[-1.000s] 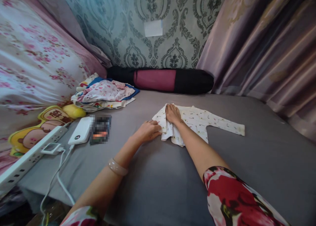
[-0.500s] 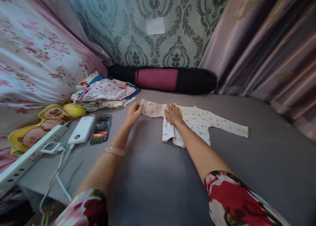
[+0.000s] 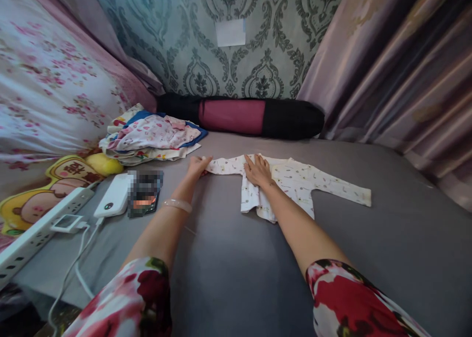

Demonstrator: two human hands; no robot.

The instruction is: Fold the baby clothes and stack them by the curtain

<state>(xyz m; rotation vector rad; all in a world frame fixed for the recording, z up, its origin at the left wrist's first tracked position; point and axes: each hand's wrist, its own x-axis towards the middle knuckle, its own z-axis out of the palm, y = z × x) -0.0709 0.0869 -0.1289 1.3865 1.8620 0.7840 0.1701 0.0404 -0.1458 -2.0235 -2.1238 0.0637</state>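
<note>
Fingers of the left hand (image 3: 199,166) are pinching 1 sleeve (image 3: 227,166) of the white shirt (image 3: 295,181) near its end; the right hand (image 3: 259,171), fingers flat, is steadying the shirt on the grey sheet (image 3: 239,268). Too hard a tug or too light a press could be skewing or creasing it.

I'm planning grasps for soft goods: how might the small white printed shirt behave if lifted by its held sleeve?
The shirt looks thin and small, so it would probably hang limp and feel light. Its wavy hem suggests it folds easily. No stiff part shows, so the rest would likely sag below the held sleeve.
</note>
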